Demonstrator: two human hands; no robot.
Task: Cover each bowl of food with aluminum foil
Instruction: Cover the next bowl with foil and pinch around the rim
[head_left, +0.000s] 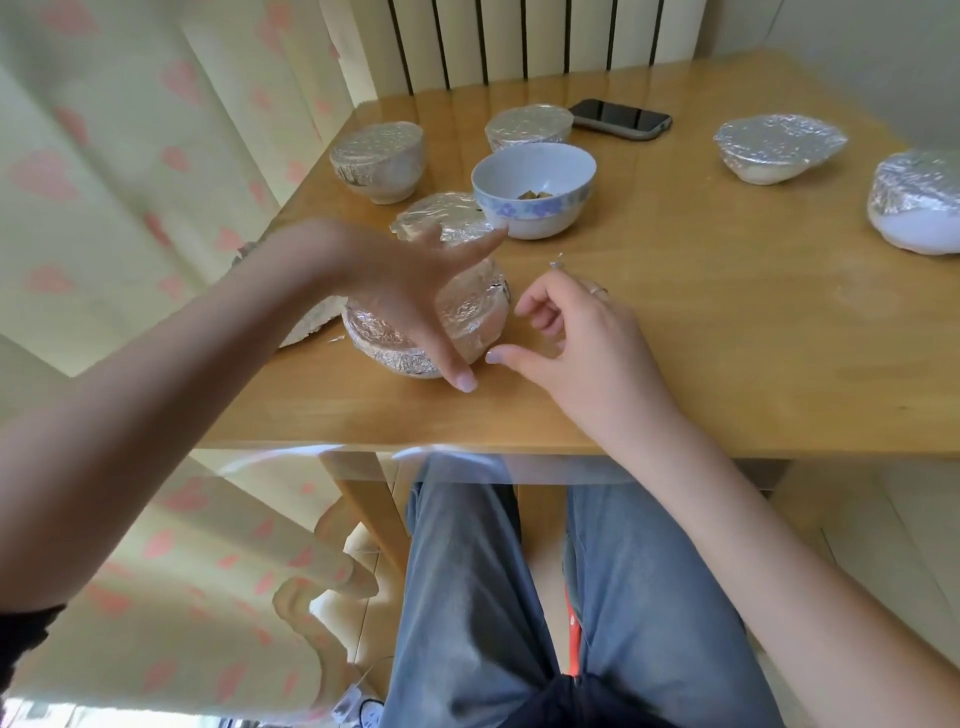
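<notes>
While the left hand (410, 291) hovers blurred over the nearest foil-covered bowl (467, 317), its fingers are spread and released, thumb tip down by the bowl's 6 o'clock edge at the desk (701, 332) surface; cannot tell if it touches the foil. Right hand (566, 332) sits just beside that bowl at its 3 o'clock, fingers loosely curled, grasping nothing, thumb tip close to the bowl's lower side. A ring shows on one right finger.

Nearest bowl is wrapped in foil top and sides, near the desk's front-left part. At its 12 o'clock, another foil-covered bowl (441, 221), partly hidden behind the left hand. Just beside that at 2 o'clock, an uncovered white bowl (532, 189) with blue flower band, a small bit of brown food (535, 195) at the bottom. Third foil bowl (379, 158) at 10 o'clock of the open bowl, near the desk's left edge. Fourth foil bowl (527, 127) at 12 o'clock of the open bowl, touching or just beside a dark phone (621, 119) lying flat. Two more foil-covered bowls on the right: one (779, 148) at far right-back, one (917, 200) cut by the frame's right edge.

Foil scrap (311, 327) pokes out at 9 o'clock of the nearest bowl, by the desk's left edge. Tiny foil bit (557, 262) lies on the desk above the right hand. Heart-print curtain (130, 156) on the left, jeans (467, 597) under the desk.
</notes>
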